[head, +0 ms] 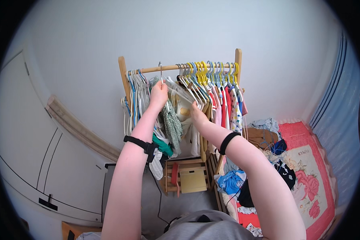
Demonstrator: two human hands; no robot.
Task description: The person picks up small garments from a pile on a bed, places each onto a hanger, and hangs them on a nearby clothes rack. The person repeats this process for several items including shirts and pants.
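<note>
My left hand [159, 95] grips a white clothes hanger [161, 72] just below its metal hook, which is at the wooden rail [168, 67] of a clothes rack. A white garment with a printed front [183, 111] spreads between my two hands. My right hand [199, 115] is at the right shoulder of that hanger, thumb up; its fingers are partly hidden. Beside my left hand a green patterned garment [172, 127] hangs down. Close by on the right hang several garments on white hangers [195, 90].
Yellow hangers [201, 72] with children's clothes fill the rail's right part; white and blue hangers [132, 99] crowd its left end. A wooden shelf with a box [193, 181] stands below. Loose clothes [231, 181] lie on a bed with a red floral cover [310, 183]. A door [27, 120] is left.
</note>
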